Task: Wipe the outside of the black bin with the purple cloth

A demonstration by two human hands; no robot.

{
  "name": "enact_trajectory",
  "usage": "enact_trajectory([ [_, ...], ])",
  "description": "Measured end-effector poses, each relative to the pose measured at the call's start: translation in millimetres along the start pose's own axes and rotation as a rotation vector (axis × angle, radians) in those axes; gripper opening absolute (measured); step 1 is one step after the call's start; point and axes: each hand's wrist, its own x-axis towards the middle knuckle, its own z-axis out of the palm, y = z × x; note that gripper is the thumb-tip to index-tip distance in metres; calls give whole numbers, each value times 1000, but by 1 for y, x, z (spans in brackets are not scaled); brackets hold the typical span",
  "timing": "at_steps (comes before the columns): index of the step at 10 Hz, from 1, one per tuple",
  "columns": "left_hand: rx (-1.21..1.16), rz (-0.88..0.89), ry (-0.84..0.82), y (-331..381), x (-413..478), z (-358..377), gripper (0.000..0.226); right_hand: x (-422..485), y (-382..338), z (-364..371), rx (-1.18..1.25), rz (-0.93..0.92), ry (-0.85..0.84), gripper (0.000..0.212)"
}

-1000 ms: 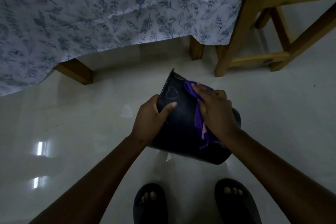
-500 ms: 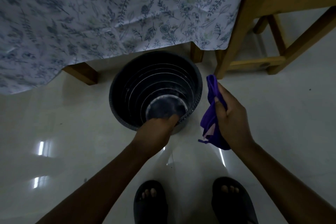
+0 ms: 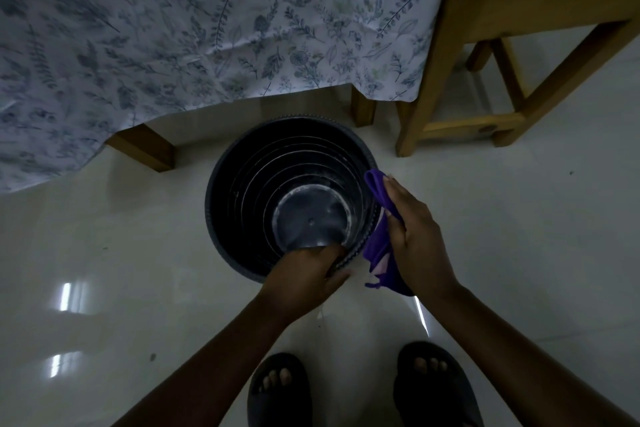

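The round black bin stands upright on the pale floor with its open mouth facing me, ribbed inside. My left hand grips its near rim, fingers inside and thumb outside. My right hand holds the purple cloth bunched against the outside of the bin's right rim. The cloth hangs down below my palm.
A table draped in a floral cloth overhangs just behind the bin, with wooden legs at floor level. A wooden stool stands at the back right. My feet in dark sandals are below the bin.
The bin was tilted on its side a second ago with the cloth pressed on its wall; it now stands upright. My right hand came away with the cloth, then returned to the right rim.
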Motion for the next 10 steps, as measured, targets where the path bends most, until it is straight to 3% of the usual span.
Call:
enact_trajectory([
  [1, -60, -30, -2, 7, 21, -30, 44, 16, -12, -15, -24, -17, 98, 54],
  [3, -47, 3, 162, 29, 85, -82, 33, 57, -39, -62, -142, -103, 317, 64],
  [5, -130, 56, 295, 62, 151, -132, 29, 137, -60, -135, -265, -133, 676, 57],
  [6, -133, 64, 356, 67, 181, -148, 29, 173, -64, -163, -299, -129, 762, 58],
  [8, -115, 99, 369, 71, 239, -170, 29, 225, -60, -196, -669, 36, 494, 69],
  [9, -177, 124, 332, 87, 246, -185, 24, 226, -65, -203, -813, 29, 299, 58],
  [10, -203, 122, 321, 98, 253, -200, 25, 223, -69, -211, -733, 47, 164, 64],
])
